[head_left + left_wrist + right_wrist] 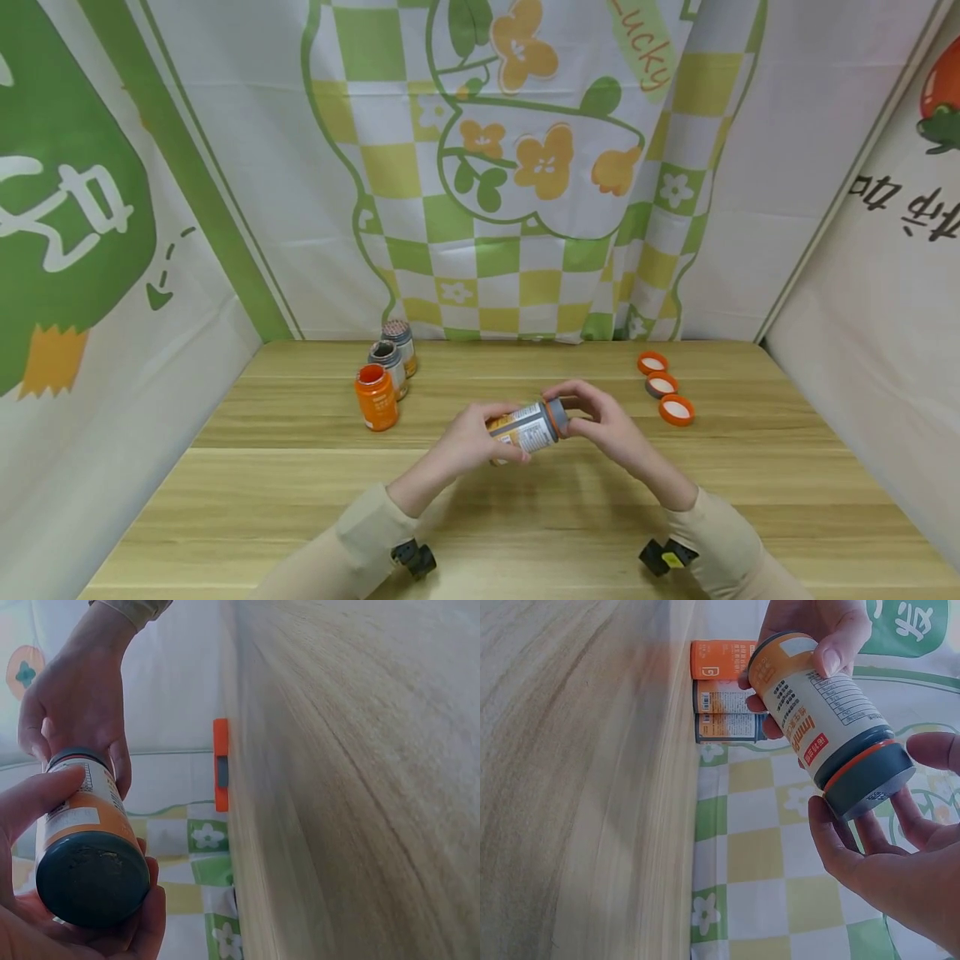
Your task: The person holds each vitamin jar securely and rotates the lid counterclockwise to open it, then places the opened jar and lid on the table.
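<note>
My left hand [474, 435] grips the body of a pill bottle [527, 429], which has a white, grey and orange label. The bottle is tilted above the table, its dark base [93, 879] facing the left wrist view. At its other end sits a grey cap [870, 784] with an orange ring along its lower edge. My right hand [609, 423] holds this cap, with curled fingers [834, 836] around its side and the thumb [934, 750] opposite. The bottle's inside is hidden.
On the left stand an uncapped orange bottle [377, 402] and two uncapped grey ones, a nearer bottle [397, 375] and a farther bottle [408, 350]. Three upturned caps, orange [652, 362], grey [662, 384] and orange [677, 410], lie at right on the wooden table [300, 500].
</note>
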